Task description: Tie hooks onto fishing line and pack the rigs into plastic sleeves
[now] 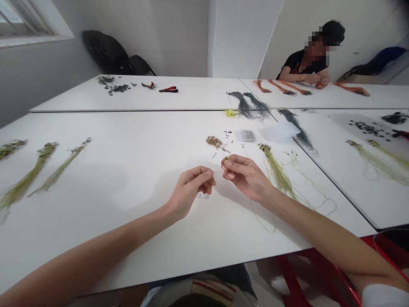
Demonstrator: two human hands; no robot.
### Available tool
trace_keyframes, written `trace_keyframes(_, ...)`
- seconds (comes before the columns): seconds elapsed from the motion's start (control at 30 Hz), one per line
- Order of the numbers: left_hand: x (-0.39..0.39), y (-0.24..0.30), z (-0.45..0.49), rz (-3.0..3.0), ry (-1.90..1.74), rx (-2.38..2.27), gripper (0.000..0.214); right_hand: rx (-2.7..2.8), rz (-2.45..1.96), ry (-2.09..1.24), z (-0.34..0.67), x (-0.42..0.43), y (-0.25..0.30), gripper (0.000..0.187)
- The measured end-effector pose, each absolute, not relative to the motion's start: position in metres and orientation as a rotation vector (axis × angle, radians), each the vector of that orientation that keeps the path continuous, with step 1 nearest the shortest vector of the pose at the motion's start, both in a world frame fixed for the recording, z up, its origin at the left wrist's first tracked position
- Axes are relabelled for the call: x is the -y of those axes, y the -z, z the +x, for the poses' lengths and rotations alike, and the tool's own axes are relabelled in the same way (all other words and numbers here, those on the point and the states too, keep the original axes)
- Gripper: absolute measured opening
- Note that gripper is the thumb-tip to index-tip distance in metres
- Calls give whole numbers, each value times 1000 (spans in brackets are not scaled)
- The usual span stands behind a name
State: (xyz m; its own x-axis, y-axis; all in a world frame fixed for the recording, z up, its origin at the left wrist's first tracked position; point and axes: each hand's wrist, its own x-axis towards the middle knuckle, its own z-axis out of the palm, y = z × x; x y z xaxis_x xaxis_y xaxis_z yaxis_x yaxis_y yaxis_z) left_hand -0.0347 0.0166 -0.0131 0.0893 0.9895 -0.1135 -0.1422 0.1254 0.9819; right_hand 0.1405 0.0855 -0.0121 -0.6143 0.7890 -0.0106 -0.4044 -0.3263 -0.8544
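listing our hands: left hand pinching a thin thread, right hand pinching a small yellowish bit, both over the white table; light, limp stuff, best taken near its end.

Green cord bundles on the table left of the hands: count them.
3 green cord bundles: one at the view's left edge, partly cut off; one below it, running off the edge; one furthest right. More may lie beyond the frame.
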Motion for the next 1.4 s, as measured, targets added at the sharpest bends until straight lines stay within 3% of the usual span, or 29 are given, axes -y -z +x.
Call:
trace_keyframes(0.37, -17, -2, -38, 1379, -1216, -1288, 17, 1373, -649, -2049, 140, -82, 14, 10)
trace_keyframes(0.73, -21, 7, -40, 1190, -1286, -1205, 22, 1396, -679, -1938, 138, -80, 14, 15)
trace_keyframes(1.4, -29, -6, -48, 1416, -964, -1267, 24, 1521, -740, -1996, 137, -79, 19, 10)
